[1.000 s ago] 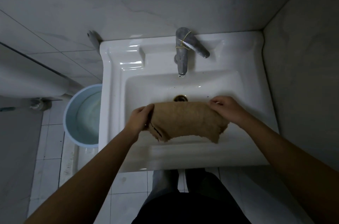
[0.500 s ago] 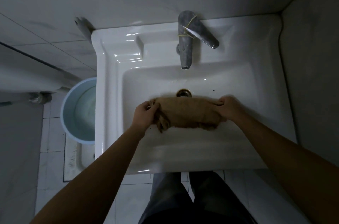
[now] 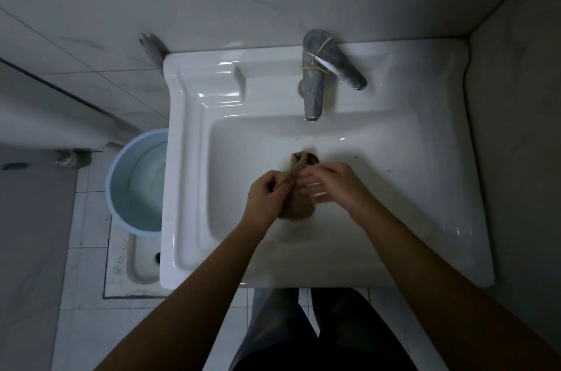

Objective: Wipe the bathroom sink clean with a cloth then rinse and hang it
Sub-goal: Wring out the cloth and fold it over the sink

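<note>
Grips the tan cloth (image 3: 296,208) in the left hand (image 3: 267,197), fingers curled round its bunched middle. Has the right hand (image 3: 337,185) close against the cloth from the other side, fingers smeared by blur; cannot tell whether pinching it or only touching. Holds the cloth squeezed into a narrow wad over the middle of the sink (image 3: 188,158) basin, one twisted end poking up past both hands and covering most of the drain (image 3: 315,159), the fatter end hanging toward the near rim. Right of the drain, a few dark specks (image 3: 355,155) on the white basin. Beyond, at the back ledge, a grey tap (image 3: 312,91), spout over the basin, lever swung to the right, a yellow band (image 3: 318,59) wound round its top. Left of the sink, down on the tiled floor, a pale blue bucket (image 3: 136,185), its right side hidden under the sink's edge. Below the near rim, dark trousers (image 3: 303,334).
</note>
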Demonstrator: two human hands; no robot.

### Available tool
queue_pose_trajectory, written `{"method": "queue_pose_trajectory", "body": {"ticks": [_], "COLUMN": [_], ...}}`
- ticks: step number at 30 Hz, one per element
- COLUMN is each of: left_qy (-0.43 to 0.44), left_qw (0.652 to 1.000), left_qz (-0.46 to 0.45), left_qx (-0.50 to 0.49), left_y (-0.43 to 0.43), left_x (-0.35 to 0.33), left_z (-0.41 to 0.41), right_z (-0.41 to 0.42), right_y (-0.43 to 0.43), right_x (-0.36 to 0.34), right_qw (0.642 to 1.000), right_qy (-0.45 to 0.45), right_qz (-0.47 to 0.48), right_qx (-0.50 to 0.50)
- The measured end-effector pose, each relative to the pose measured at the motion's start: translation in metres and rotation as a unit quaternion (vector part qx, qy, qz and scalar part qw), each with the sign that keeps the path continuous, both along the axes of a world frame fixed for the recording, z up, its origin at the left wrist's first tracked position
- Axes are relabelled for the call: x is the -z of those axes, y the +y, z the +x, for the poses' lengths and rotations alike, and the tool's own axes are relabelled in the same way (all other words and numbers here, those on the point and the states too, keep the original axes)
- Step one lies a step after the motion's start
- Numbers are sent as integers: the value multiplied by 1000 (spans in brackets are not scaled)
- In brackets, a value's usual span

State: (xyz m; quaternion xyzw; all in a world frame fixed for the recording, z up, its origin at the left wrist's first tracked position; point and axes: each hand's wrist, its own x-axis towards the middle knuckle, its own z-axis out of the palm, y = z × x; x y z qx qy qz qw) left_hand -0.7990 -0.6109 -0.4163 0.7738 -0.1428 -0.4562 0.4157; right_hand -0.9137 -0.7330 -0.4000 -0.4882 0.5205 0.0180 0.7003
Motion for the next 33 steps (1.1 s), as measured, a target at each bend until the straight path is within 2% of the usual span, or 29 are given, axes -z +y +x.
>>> {"method": "queue_pose_trajectory", "body": {"ticks": [2, 6, 9, 11, 14, 17, 20, 24, 29, 31, 33], "left_qy": [18, 68, 16, -33, -82, -196, -245, -174, -154, -168, -167], "left_qw": [1000, 996, 992, 991, 987, 962, 928, 901, 948, 956, 956], "left_qz": [16, 10, -1, -20, -52, -53, 10, 104, 112, 119, 129], "left_qx": [1, 64, 124, 131, 131, 184, 280, 384, 257, 210, 206], "left_y": [3, -1, -5, -8, -11, -6, 11, 39, 29, 16, 5], "left_x": [0, -10, -15, -15, -15, -12, 4, 34, 45, 49, 53], "left_z": [6, 13, 23, 34, 46, 42, 27, 5, 9, 16, 22], "right_z": [-10, -14, -10, -14, -24, -32, -50, -74, -69, -58, -48], "right_y": [-11, -15, -18, -27, -41, -40, -23, 8, -5, -21, -35], "right_x": [19, 28, 24, 17, 1, -3, 22, 54, 53, 56, 63], "right_qw": [983, 936, 885, 880, 892, 873, 860, 859, 895, 897, 892], "right_qy": [53, 0, 35, 59, 37, 21, 73, 131, 108, 117, 145], "right_qz": [-159, -229, -301, -335, -386, -429, -407, -293, -282, -304, -317], "right_qx": [-73, -266, -354, -332, -233, -230, -300, -399, -329, -297, -289]}}
